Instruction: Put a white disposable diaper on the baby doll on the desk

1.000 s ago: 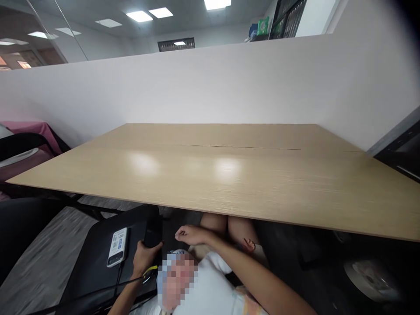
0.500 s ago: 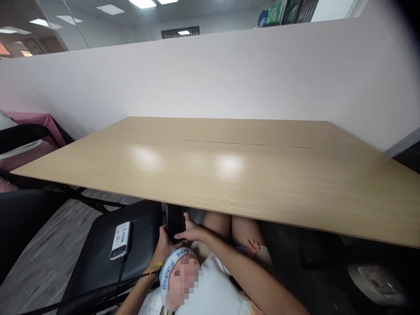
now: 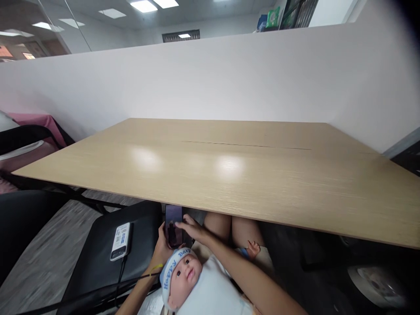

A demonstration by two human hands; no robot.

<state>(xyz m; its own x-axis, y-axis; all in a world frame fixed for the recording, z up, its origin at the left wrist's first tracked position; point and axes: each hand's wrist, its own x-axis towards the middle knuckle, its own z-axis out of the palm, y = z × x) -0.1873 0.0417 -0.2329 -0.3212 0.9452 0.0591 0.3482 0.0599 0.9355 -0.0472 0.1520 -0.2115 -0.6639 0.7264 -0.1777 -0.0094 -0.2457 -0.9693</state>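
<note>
My left hand [image 3: 161, 250] grips a dark smartphone [image 3: 173, 225] just below the front edge of the wooden table [image 3: 229, 175]. My right hand [image 3: 192, 227] rests its fingers on the phone's lit screen, forearm stretching across a baby doll [image 3: 188, 280]. The doll lies on my lap in white clothes and a blue-and-white "Happy Baby" cap; its small hand [image 3: 252, 249] shows near my knees [image 3: 229, 225]. A yellow band sits on my left wrist.
A black chair [image 3: 98, 258] on my left carries a white power bank [image 3: 120, 241] with a cable trailing off it. A white partition [image 3: 210, 78] backs the table. Another dark chair [image 3: 19, 218] stands far left, and a dark object lies low right.
My left hand lifted the phone from the chair seat up in front of me. My right hand came onto it, and the screen lit. The view shifted slightly.
</note>
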